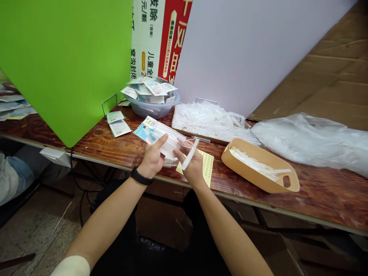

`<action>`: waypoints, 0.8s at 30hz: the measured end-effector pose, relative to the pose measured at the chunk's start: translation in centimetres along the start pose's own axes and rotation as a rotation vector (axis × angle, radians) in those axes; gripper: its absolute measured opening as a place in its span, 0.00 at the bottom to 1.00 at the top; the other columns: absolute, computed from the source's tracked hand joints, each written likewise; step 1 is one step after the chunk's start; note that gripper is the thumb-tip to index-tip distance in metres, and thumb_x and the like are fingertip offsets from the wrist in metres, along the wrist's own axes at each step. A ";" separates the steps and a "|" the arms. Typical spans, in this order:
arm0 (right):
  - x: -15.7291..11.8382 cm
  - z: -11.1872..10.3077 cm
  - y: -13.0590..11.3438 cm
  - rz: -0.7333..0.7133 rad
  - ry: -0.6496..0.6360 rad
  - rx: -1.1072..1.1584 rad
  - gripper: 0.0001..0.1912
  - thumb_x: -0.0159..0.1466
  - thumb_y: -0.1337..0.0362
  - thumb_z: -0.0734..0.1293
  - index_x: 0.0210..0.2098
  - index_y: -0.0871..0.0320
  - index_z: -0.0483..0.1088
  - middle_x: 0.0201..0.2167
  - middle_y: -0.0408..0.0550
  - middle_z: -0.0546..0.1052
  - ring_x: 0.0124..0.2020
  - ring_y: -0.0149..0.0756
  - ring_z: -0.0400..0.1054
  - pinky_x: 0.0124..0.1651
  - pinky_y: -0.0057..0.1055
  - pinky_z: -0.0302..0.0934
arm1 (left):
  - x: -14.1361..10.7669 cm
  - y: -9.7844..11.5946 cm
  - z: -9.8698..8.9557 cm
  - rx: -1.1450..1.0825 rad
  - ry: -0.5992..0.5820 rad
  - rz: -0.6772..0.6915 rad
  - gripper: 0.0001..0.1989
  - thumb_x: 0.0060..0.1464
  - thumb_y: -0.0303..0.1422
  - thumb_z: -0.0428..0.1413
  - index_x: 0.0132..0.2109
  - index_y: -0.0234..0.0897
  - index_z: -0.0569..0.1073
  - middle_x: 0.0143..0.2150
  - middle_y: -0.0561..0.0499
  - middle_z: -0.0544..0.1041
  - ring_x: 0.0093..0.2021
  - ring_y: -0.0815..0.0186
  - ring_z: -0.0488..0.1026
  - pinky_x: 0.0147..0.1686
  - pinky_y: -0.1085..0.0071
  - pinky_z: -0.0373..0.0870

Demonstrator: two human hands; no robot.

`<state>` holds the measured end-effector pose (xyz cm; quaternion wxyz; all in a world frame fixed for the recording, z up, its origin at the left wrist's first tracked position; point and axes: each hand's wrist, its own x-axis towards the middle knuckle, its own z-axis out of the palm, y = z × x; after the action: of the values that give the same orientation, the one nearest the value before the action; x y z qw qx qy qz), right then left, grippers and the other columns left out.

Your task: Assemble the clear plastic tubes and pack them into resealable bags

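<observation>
A clear packet with a blue-and-white printed card [148,132] is held over the table's front edge. My left hand [153,157], wearing a black wristband, grips it with the thumb on top. At the packet's right end is my right hand [192,163], its fingers closed around a slim white translucent strip [190,155]. The right fingertips are close to the packet's end; whether they also pinch it I cannot tell. Under the right hand lies a yellow sheet of small stickers [208,165], partly covered.
A bluish bowl [152,109] heaped with packets stands behind, with loose packets [118,124] to its left. A tray of clear strips [207,119], a tan basket [258,180] of white strips and a plastic bag [310,142] lie rightward. Green [66,57] and pale panels [230,50] rise behind.
</observation>
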<state>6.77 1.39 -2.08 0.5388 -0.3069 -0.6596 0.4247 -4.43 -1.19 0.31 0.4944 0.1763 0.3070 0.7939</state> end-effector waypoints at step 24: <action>-0.2 -1.5 -0.3 0.221 -0.131 0.267 0.16 0.58 0.53 0.69 0.40 0.57 0.69 0.29 0.46 0.77 0.27 0.35 0.72 0.29 0.32 0.69 | -0.5 0.0 0.3 -0.082 0.039 -0.036 0.20 0.39 0.29 0.65 0.41 0.34 0.70 0.32 0.53 0.78 0.31 0.68 0.75 0.35 0.72 0.71</action>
<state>8.29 1.44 -1.85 0.4807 -0.2748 -0.5935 0.5841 -4.08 -1.56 0.54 0.5093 0.1347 0.2870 0.8001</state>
